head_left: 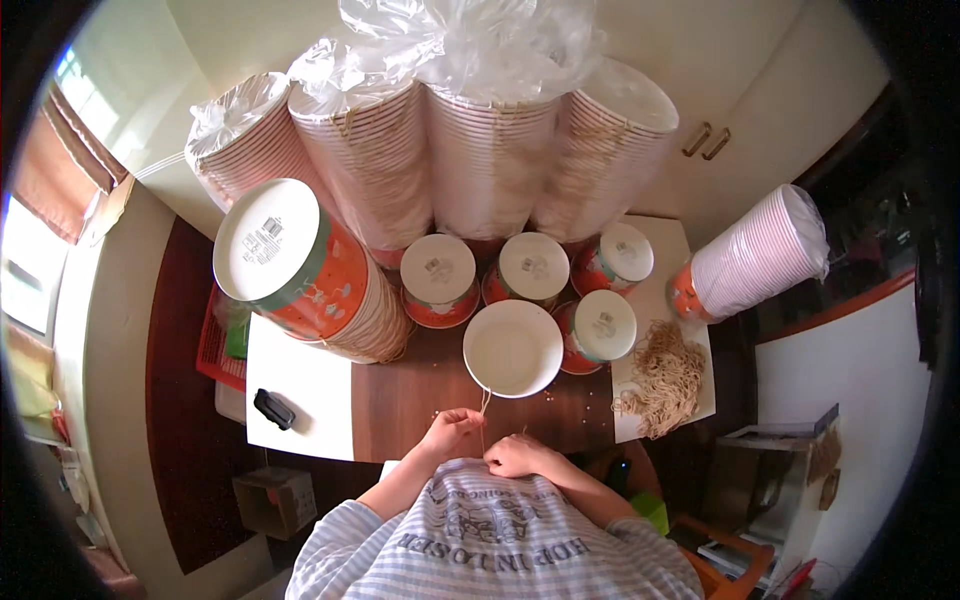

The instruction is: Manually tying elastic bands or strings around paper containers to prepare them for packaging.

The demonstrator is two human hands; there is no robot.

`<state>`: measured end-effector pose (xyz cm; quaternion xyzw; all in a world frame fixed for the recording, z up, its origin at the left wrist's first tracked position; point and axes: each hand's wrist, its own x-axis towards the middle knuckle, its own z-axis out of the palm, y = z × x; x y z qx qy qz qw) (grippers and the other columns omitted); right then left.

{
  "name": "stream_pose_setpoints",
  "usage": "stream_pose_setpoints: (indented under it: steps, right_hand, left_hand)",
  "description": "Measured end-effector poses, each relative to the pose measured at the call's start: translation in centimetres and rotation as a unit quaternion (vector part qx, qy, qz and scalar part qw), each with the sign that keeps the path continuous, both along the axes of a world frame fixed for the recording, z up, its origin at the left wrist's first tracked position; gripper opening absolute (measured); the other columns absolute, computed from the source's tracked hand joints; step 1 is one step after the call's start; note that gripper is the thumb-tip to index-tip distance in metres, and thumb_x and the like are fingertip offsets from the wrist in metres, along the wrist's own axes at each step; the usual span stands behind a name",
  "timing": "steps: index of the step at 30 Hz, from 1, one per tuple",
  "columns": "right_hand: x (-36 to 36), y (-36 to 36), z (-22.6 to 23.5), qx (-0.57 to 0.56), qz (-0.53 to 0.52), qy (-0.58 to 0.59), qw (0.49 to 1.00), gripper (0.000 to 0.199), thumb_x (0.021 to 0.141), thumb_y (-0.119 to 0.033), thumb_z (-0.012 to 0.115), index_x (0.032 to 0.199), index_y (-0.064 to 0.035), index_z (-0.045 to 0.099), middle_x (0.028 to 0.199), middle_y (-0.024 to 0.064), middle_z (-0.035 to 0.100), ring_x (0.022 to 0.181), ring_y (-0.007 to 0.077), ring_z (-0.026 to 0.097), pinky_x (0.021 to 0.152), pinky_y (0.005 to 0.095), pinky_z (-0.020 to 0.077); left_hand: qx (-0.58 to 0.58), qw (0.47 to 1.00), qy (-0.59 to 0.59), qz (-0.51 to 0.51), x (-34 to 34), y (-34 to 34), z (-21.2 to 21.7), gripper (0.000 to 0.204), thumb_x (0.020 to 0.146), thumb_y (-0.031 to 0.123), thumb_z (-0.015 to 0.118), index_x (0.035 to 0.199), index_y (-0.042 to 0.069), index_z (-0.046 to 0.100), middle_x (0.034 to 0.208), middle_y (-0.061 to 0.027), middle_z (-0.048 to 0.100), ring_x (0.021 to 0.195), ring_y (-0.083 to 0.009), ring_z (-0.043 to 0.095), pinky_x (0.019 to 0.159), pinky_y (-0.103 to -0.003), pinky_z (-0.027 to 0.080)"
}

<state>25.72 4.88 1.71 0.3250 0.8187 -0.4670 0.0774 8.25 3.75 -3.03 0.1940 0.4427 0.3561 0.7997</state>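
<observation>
String is pinched btwn thumb & fingers of L hand, at the near edge of the table. It runs up from the fingertips to the near rim of an open tub; can't tell if it's tied there. R hand is just beside, curled in agst the striped shirt, fingertips hidden, so can't tell what, if anything, it grips.

Open tub, white inside, stands mouth up nr the middle of the table. Around its back & R side are 4 upturned tubs, orange w/ white bases: 2 behind, 1 farther back R, 1 just R. Pale bits lie scattered toward the near edge.

Toward the L edge: tall stack of nested upturned tubs, top one orange & green. Along the far edge: 4 wrapped stacks in clear plastic. By the R edge, toward the far corner: another plastic-wrapped stack. Tan string heap lies on the white R end, nr the near R corner. Small black object, kind unclear, at the near L corner. Past the L edge, red basket; below the near L corner, cardboard box. Beyond the far edge, pale cabinet w/ 2 handles.
</observation>
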Motion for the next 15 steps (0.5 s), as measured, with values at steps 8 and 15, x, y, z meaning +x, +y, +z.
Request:
stream_pose_setpoints:
  steps: [8, 15]
  right_hand:
    - [0.1, 0.3, -1.1, -0.034, 0.119, -0.185, 0.975, 0.026, 0.069, -0.024, 0.051, 0.086, -0.0120, 0.065, 0.086, 0.0125, 0.063, 0.082, 0.0299, 0.059, 0.072, 0.0405, 0.0467]
    - [0.6, -0.1, -3.5, -0.034, 0.160, -0.224, 0.961, 0.027, 0.070, -0.022, 0.051, 0.089, -0.0101, 0.065, 0.089, 0.0130, 0.062, 0.084, 0.0291, 0.060, 0.073, 0.0404, 0.0465]
  left_hand:
    - [0.002, 0.999, 0.003, 0.050, 0.8, 2.3, 1.1, 0.011, 0.085, 0.014, 0.052, 0.084, 0.005, 0.059, 0.076, 0.0007, 0.059, 0.066, -0.0062, 0.050, 0.060, -0.019, 0.040]
    - [0.031, 0.998, -0.002, 0.051, 1.2, 4.2, 0.6, 0.012, 0.085, 0.016, 0.054, 0.084, 0.006, 0.059, 0.077, 0.0025, 0.058, 0.067, -0.0042, 0.049, 0.060, -0.018, 0.038]
